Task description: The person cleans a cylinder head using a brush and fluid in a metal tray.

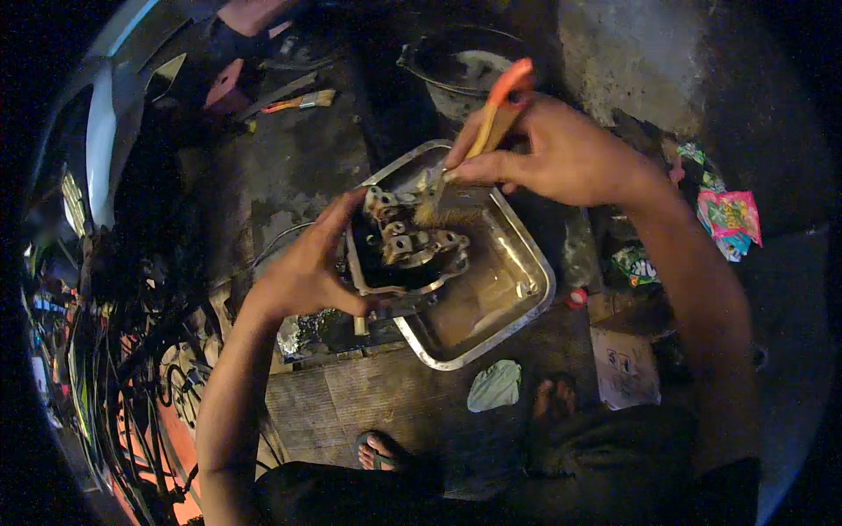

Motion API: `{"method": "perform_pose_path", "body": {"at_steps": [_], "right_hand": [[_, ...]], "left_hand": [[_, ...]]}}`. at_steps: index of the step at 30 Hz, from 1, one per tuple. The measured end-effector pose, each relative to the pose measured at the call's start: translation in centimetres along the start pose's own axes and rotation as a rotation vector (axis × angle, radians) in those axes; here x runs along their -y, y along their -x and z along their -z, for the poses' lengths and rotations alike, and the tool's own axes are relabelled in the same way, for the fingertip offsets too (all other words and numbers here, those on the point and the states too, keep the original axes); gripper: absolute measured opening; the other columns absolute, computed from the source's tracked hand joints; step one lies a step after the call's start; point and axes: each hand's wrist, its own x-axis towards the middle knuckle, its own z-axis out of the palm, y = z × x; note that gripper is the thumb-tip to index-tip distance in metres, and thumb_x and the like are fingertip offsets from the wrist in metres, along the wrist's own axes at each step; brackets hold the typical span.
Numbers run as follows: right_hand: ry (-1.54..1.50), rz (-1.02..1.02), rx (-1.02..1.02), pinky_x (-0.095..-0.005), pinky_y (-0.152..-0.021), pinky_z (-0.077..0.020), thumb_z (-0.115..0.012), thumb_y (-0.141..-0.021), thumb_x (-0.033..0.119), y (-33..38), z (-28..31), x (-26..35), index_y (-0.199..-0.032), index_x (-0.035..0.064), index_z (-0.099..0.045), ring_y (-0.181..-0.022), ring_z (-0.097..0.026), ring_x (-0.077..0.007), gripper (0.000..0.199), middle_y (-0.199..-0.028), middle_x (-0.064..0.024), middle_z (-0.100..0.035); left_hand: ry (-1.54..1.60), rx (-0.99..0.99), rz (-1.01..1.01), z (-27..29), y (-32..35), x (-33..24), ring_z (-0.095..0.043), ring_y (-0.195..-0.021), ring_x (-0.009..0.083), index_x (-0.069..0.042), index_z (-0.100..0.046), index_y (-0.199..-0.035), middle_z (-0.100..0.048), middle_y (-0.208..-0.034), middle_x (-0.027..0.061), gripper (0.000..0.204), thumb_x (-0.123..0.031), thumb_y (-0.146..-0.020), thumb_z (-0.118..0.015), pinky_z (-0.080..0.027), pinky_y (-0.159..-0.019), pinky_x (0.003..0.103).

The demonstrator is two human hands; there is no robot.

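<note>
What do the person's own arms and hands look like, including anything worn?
The left hand and right hand are ungloved. The left forearm and right forearm are bare, without visible watch or bracelet. Dark clothing shows below.

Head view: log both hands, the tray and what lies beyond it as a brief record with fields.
Left hand: grips metal part
Right hand: holds brush, bristles at metal part
Tray: under metal part, brownish liquid inside
Beyond tray: bucket
Upper left: second brush, lying flat
</note>
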Motion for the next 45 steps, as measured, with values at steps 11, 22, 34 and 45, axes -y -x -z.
{"method": "perform_pose_path", "body": {"at_steps": [11, 22, 34, 45], "right_hand": [[0.323, 0.097, -0.082, -0.0317, -0.079, -0.0518, -0.070, -0.082, 0.016, 1.6, -5.4, 1.0, -0.107, 0.0027, -0.062, -0.089, -0.065, -0.0159, 0.029, -0.097, -0.0077, -0.066], [0.733, 0.445, -0.147, -0.0323, -0.067, -0.0522, -0.077, -0.067, 0.018, 5.5, -7.2, -1.3, -0.099, 0.0054, -0.068, -0.078, -0.062, -0.0226, 0.035, -0.081, -0.0045, -0.065], [0.735, 0.454, 0.012, -0.0375, -0.062, -0.0524, -0.066, -0.073, 0.020, 4.2, -7.6, 1.0, -0.103, 0.0054, -0.060, -0.077, -0.062, -0.0287, 0.033, -0.084, -0.0086, -0.059], [0.474, -0.010, -0.379, -0.0380, -0.061, -0.0512, -0.069, -0.078, 0.022, -2.3, -10.5, 3.3, -0.096, 0.0058, -0.061, -0.068, -0.065, -0.0302, 0.026, -0.075, -0.0119, -0.065]], "left_hand": [[-0.103, -0.100, -0.117, -0.5, -0.2, 0.6, -0.042, -0.126, 0.0375, 0.004, -0.031, -0.139, -0.043, -0.134, 0.0261, 0.112, -0.034, -0.047, -0.083, -0.033, -0.107, 0.040], [-0.166, -0.148, -0.205, -0.8, -0.1, 0.9, -0.043, -0.124, 0.0380, 0.004, -0.031, -0.139, -0.046, -0.130, 0.0259, 0.111, -0.035, -0.049, -0.082, -0.033, -0.106, 0.042], [-0.058, -0.136, -0.132, -0.8, 0.1, 0.7, -0.042, -0.124, 0.0397, 0.002, -0.030, -0.140, -0.047, -0.129, 0.0259, 0.112, -0.035, -0.048, -0.082, -0.032, -0.107, 0.044], [-0.046, -0.088, -0.119, -0.7, 0.0, 1.0, -0.039, -0.127, 0.0403, -0.001, -0.030, -0.140, -0.045, -0.132, 0.0251, 0.112, -0.038, -0.047, -0.081, -0.027, -0.109, 0.048]]}}
